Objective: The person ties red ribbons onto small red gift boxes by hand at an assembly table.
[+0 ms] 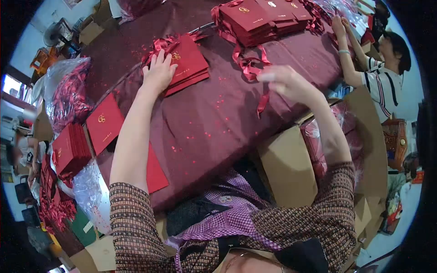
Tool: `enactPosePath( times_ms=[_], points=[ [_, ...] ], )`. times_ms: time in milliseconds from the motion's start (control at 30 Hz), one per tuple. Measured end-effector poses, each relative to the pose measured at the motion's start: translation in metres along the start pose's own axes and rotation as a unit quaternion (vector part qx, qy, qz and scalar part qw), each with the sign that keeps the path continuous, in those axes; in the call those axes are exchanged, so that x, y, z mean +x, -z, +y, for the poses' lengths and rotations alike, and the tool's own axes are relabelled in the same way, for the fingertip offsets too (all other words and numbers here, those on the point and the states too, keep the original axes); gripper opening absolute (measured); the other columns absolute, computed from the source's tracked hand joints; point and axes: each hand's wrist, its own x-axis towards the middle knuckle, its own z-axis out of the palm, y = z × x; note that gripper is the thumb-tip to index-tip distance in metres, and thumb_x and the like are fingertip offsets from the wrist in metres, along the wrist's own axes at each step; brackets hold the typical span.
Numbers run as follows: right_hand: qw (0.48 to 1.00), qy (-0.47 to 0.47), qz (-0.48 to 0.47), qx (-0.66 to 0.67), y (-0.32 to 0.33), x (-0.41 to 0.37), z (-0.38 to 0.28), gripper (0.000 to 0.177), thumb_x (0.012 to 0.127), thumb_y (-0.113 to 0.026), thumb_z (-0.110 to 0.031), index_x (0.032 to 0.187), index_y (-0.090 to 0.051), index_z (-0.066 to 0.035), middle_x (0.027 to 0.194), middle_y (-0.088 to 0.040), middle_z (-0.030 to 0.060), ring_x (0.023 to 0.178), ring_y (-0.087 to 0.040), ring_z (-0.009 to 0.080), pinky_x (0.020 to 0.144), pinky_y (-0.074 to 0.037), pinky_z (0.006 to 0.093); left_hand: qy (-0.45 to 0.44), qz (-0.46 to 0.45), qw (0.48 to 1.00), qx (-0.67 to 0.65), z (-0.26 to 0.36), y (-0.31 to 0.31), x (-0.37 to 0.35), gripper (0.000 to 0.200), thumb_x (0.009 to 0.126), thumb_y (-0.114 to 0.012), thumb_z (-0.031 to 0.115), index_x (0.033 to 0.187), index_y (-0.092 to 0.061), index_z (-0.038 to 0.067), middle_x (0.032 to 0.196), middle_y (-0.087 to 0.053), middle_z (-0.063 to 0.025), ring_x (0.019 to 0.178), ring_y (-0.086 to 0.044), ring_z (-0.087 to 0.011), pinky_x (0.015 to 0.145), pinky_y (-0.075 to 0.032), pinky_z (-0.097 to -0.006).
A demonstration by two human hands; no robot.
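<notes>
Our left hand [158, 73] lies flat, fingers spread loose, on the stack of red bags [190, 63] on the maroon cloth [205, 123]; our right hand [287, 83] (blurred) pinches a red ribbon [262, 103] dangling over that cloth

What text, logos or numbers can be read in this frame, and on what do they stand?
Gold emblem on the flat red bag: a curly monogram, letters uncertain.
Small gold line beneath it: too small to read.
Same emblem on the stack under the left hand and on the far stacks: blurred.
No other text is legible.
</notes>
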Motion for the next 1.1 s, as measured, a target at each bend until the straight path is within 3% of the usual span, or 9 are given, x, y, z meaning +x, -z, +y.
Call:
enactPosePath(
  times_ms=[167,267,400,567,700,767,900,1033,1100],
  points=[
    [0.996,-0.025,-0.041,-0.077,-0.024,-0.035,-0.028,0.042,0.082,-0.063,-0.015,0.124,-0.058,-0.016,0.127,-0.056,0.0074,0.128,-0.042,0.0323,0.105,-0.031,0.0457,-0.029,0.123,0.992,-0.032,0.001,0.008,-0.003,0.050,0.087,-0.060,0.029,0.132,-0.046,0.010,0.146,-0.031,-0.0190,0.131,-0.034,-0.0416,0.098,-0.036,-0.0593],
    [0.999,-0.016,0.012,-0.051,-0.049,-0.037,-0.019,0.026,0.080,-0.065,-0.011,0.106,-0.062,-0.012,0.122,-0.059,0.0082,0.123,-0.047,0.0312,0.103,-0.033,0.0451,-0.052,0.205,0.969,-0.125,0.000,0.020,-0.004,0.048,0.088,-0.060,0.028,0.129,-0.049,0.008,0.144,-0.034,-0.0205,0.129,-0.038,-0.0430,0.098,-0.037,-0.0567],
    [0.996,0.004,0.082,-0.023,-0.060,-0.031,-0.025,0.012,0.079,-0.066,-0.010,0.089,-0.061,-0.008,0.112,-0.063,0.0079,0.116,-0.054,0.0269,0.100,-0.036,0.0421,-0.070,0.307,0.930,-0.192,-0.015,0.059,-0.050,0.037,0.088,-0.059,0.021,0.116,-0.056,-0.003,0.120,-0.056,-0.0247,0.113,-0.054,-0.0374,0.096,-0.043,-0.0395],
    [0.986,0.009,0.162,0.032,-0.072,-0.004,-0.046,0.012,0.079,-0.066,-0.006,0.089,-0.060,-0.008,0.094,-0.065,0.0072,0.102,-0.059,0.0272,0.096,-0.038,0.0424,0.120,0.254,0.925,-0.255,-0.066,0.095,-0.167,0.028,0.089,-0.059,0.018,0.109,-0.063,0.000,0.103,-0.065,-0.0181,0.095,-0.064,-0.0293,0.083,-0.049,-0.0353],
    [0.970,-0.061,0.156,0.173,-0.099,0.027,-0.071,0.015,0.083,-0.063,-0.001,0.097,-0.061,-0.004,0.094,-0.064,0.0116,0.094,-0.059,0.0292,0.083,-0.046,0.0355,0.268,0.212,0.927,-0.154,-0.106,0.085,-0.259,0.036,0.090,-0.055,0.032,0.094,-0.067,-0.002,0.092,-0.066,-0.0224,0.090,-0.064,-0.0369,0.080,-0.049,-0.0405],
    [0.975,0.000,0.146,0.165,-0.107,0.048,-0.094,0.020,0.085,-0.061,-0.002,0.105,-0.061,-0.004,0.099,-0.064,0.0130,0.095,-0.059,0.0302,0.083,-0.046,0.0373,0.328,0.101,0.931,-0.126,-0.102,0.082,-0.289,0.036,0.090,-0.057,0.031,0.102,-0.066,-0.002,0.097,-0.067,-0.0217,0.095,-0.065,-0.0302,0.083,-0.048,-0.0363],
    [0.984,0.085,0.066,0.140,-0.123,0.079,-0.124,0.022,0.082,-0.059,-0.002,0.104,-0.061,-0.006,0.088,-0.059,0.0132,0.087,-0.056,0.0340,0.078,-0.045,0.0406,0.328,0.088,0.936,-0.093,-0.085,0.057,-0.313,0.038,0.086,-0.062,0.033,0.094,-0.065,-0.004,0.088,-0.065,-0.0242,0.086,-0.064,-0.0354,0.077,-0.049,-0.0418],
    [0.971,0.119,0.043,0.202,-0.140,0.098,-0.152,0.016,0.082,-0.061,-0.005,0.098,-0.060,-0.006,0.086,-0.059,0.0136,0.085,-0.057,0.0351,0.074,-0.045,0.0421,0.373,0.063,0.920,-0.099,-0.061,0.057,-0.309,0.042,0.081,-0.068,0.031,0.100,-0.062,-0.006,0.102,-0.059,-0.0246,0.100,-0.056,-0.0390,0.087,-0.045,-0.0440],
    [0.966,0.118,0.036,0.225,-0.145,0.100,-0.164,0.017,0.082,-0.060,-0.001,0.099,-0.060,-0.005,0.087,-0.058,0.0127,0.085,-0.058,0.0303,0.075,-0.046,0.0360,0.356,0.084,0.920,-0.139,-0.050,0.056,-0.306,0.041,0.080,-0.071,0.028,0.100,-0.061,-0.005,0.100,-0.058,-0.0240,0.098,-0.056,-0.0388,0.087,-0.045,-0.0441]
  ],
)
